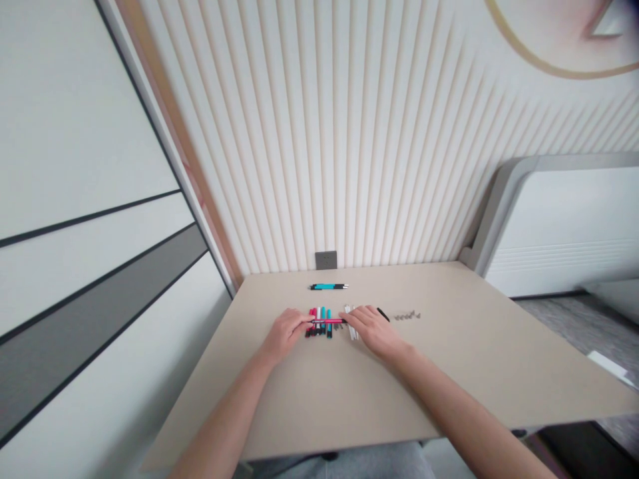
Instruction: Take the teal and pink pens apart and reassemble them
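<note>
A red pen lies level between my hands, its dark ends near my fingers. My left hand is closed on the pen's left end. At the other end, my right hand pinches it and partly covers the things below. Under the pen is a row of pen barrels in red, white and blue with dark ends. Thin white sticks lie partly beneath my right hand. Just past that hand is a black piece, partly hidden. Small greyish pieces form a line farther right, too small to name.
Blue-and-black pens lie together toward the back of the beige table. Behind it, a ribbed wall carries a dark socket. A white cabinet stands left; a bed headboard is at right.
</note>
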The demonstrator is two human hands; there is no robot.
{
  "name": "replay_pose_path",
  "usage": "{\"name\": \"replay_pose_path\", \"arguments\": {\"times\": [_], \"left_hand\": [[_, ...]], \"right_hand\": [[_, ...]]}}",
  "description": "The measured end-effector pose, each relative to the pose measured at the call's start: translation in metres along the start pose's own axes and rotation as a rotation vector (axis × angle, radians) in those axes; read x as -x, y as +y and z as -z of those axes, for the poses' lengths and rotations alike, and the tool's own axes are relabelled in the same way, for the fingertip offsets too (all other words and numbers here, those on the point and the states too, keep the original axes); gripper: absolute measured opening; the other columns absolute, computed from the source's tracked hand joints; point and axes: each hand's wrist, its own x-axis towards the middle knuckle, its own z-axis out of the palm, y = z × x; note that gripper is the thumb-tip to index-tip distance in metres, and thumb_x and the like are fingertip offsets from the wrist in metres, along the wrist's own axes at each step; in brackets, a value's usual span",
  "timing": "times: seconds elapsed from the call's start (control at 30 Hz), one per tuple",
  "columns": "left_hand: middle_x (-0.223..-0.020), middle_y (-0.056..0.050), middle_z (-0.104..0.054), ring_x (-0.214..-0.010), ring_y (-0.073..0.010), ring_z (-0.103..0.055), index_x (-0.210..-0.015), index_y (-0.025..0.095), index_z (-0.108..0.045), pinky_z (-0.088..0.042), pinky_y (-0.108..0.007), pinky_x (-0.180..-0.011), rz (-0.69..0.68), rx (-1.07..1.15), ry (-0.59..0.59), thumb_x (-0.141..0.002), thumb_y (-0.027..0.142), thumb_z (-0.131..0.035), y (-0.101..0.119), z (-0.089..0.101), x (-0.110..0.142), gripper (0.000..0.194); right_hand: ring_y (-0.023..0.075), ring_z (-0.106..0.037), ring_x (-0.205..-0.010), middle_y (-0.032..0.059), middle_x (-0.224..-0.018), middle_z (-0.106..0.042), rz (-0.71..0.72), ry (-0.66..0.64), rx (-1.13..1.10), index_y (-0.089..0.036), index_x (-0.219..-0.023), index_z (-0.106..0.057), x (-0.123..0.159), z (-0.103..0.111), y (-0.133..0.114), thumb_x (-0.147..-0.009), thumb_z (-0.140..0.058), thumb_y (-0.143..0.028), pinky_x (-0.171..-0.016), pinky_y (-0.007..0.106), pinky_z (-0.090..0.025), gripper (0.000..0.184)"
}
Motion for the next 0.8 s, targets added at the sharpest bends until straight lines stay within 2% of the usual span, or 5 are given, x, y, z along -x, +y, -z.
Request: {"name": "replay_pose_path", "arguments": {"times": [0.13,0.43,0.6,0.73,0.8], "left_hand": [[-0.078,-0.003,-0.067,-0.074,-0.016,-0.058,-0.1,0.02,-0.067,-0.043,-0.028,-0.072,-0.023,-0.011,-0.015,-0.097,0.032,-0.047,0.003,-0.001,-0.002,0.023],[-0.075,-0.001,-0.07,-0.074,-0.016,-0.062,-0.095,0.021,-0.067,-0.046,-0.026,-0.071,0.141,0.032,-0.065,-0.096,0.033,-0.046,0.009,-0.002,-0.005,0.024],[-0.085,-0.002,-0.071,-0.08,-0.0165,-0.064,-0.099,0.021,-0.067,-0.047,-0.026,-0.074,0.157,0.023,-0.015,-0.095,0.031,-0.048,0.006,-0.004,-0.005,0.022],[-0.085,-0.002,-0.071,-0.08,-0.0163,-0.065,-0.101,0.021,-0.067,-0.047,-0.026,-0.075,0.135,0.038,-0.028,-0.096,0.032,-0.048,0.004,-0.002,-0.003,0.022],[-0.085,-0.002,-0.072,-0.08,-0.016,-0.065,-0.101,0.021,-0.066,-0.048,-0.026,-0.074,0.134,0.05,-0.043,-0.096,0.032,-0.047,0.004,-0.002,-0.002,0.023]], "right_hand": [[0.0191,-0.056,-0.08,0.0046,-0.084,-0.064,-0.023,-0.056,-0.009,-0.018,-0.112,-0.058,0.0,-0.007,-0.001,-0.095,-0.047,-0.013,-0.074,0.031,-0.039,0.02],[0.0218,-0.054,-0.079,0.0068,-0.081,-0.063,-0.124,0.053,0.121,-0.018,-0.099,-0.062,-0.002,0.005,-0.016,-0.096,-0.046,-0.015,-0.073,0.034,-0.038,0.016],[0.0222,-0.058,-0.088,0.0084,-0.095,-0.067,-0.26,0.121,-0.005,-0.019,-0.111,-0.06,-0.005,-0.002,-0.01,-0.096,-0.05,-0.029,-0.077,0.034,-0.04,0.02],[0.0206,-0.059,-0.086,0.0061,-0.091,-0.067,-0.311,0.075,-0.117,-0.021,-0.097,-0.062,-0.001,-0.006,-0.004,-0.097,-0.047,-0.027,-0.078,0.033,-0.041,0.016],[0.0213,-0.058,-0.089,0.0068,-0.094,-0.067,-0.31,0.069,-0.162,-0.021,-0.099,-0.06,0.001,-0.007,-0.003,-0.095,-0.053,-0.029,-0.079,0.033,-0.042,0.012]]}}
